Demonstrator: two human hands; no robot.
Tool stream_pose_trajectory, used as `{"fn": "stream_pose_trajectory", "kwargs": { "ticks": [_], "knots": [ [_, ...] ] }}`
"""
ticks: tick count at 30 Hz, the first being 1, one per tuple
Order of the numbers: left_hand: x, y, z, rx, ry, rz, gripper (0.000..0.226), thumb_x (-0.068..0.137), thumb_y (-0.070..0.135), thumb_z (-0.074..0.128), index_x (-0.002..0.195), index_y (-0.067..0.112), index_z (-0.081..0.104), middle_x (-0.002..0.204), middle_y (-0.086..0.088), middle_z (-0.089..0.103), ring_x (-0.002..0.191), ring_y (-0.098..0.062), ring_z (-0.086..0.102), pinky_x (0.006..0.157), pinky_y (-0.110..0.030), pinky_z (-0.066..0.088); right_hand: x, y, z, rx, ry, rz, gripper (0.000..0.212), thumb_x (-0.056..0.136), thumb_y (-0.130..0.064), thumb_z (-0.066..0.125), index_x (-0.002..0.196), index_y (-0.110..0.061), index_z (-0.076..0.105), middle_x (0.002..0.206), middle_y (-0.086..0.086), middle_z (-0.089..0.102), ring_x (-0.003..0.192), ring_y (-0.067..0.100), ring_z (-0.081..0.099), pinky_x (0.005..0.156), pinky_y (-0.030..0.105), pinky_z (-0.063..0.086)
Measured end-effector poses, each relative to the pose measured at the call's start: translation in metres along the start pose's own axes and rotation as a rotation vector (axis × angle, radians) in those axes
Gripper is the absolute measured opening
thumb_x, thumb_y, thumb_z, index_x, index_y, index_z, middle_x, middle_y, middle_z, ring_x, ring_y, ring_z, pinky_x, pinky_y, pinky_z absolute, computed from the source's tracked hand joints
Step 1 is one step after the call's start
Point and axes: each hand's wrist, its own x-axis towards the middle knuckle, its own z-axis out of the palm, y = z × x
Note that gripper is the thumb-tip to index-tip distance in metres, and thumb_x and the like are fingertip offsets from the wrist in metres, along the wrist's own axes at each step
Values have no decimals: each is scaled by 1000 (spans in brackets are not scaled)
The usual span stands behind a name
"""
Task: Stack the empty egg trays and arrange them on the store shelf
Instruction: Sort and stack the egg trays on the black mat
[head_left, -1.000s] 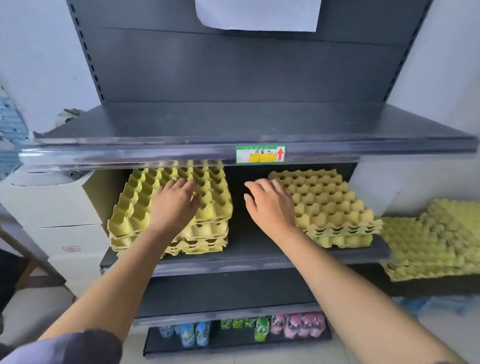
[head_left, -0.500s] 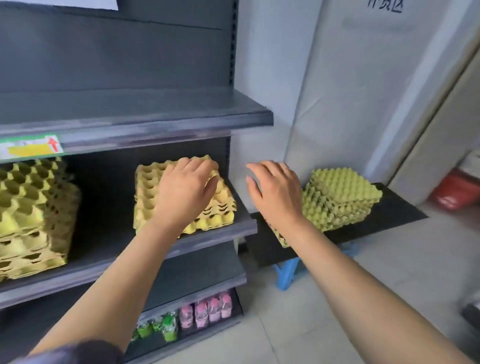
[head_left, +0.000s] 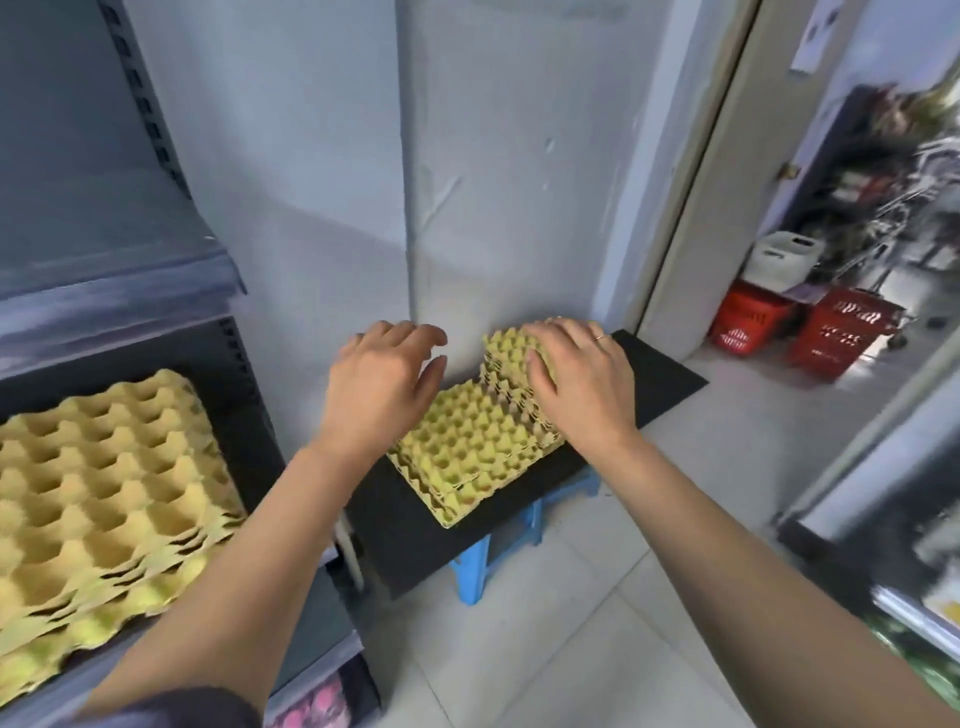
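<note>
Yellow empty egg trays (head_left: 470, 449) lie in two overlapping piles on a black board (head_left: 660, 384) beside the shelf unit. My right hand (head_left: 579, 382) reaches over the taller rear pile (head_left: 506, 348), fingers spread and slightly bent, touching its top. My left hand (head_left: 382, 382) hovers above the left end of the lower pile, fingers relaxed and holding nothing. A stack of egg trays (head_left: 104, 488) sits on the grey store shelf (head_left: 322, 613) at the left.
The black board rests on a blue plastic stool (head_left: 478, 569). A pale wall stands behind it. Two red shopping baskets (head_left: 831, 335) sit on the floor past the doorway at the right. Pink bottles (head_left: 311, 706) show on the bottom shelf.
The view has swung right, from the shelf to the board. Both hands left the shelf stacks and moved over the trays on the board.
</note>
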Motion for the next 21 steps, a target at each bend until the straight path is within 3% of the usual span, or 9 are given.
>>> {"fn": "stream_pose_trajectory", "kwargs": {
  "ticks": [12, 17, 21],
  "knots": [
    [140, -4, 154, -81, -74, 47, 40, 86, 34, 37, 96, 11, 67, 79, -3, 68, 74, -31, 64, 66, -38, 48, 57, 159, 91, -60, -118, 72, 31, 88, -26, 46, 103, -12, 70, 88, 4, 69, 77, 27, 61, 62, 35, 52],
    [151, -22, 208, 6, -99, -49, 40, 85, 34, 36, 93, 10, 67, 76, -4, 67, 71, -31, 63, 63, -38, 48, 71, 210, 149, -4, -208, 18, 32, 87, -26, 44, 98, -12, 71, 85, 4, 69, 73, 27, 62, 59, 33, 50],
    [145, -33, 249, 102, -135, -207, 22, 83, 24, 50, 89, 10, 67, 73, -4, 66, 66, -30, 62, 59, -35, 47, 82, 240, 198, 78, -341, -45, 33, 86, -26, 44, 101, -13, 70, 87, 4, 70, 75, 28, 64, 56, 34, 51]
  ]
}}
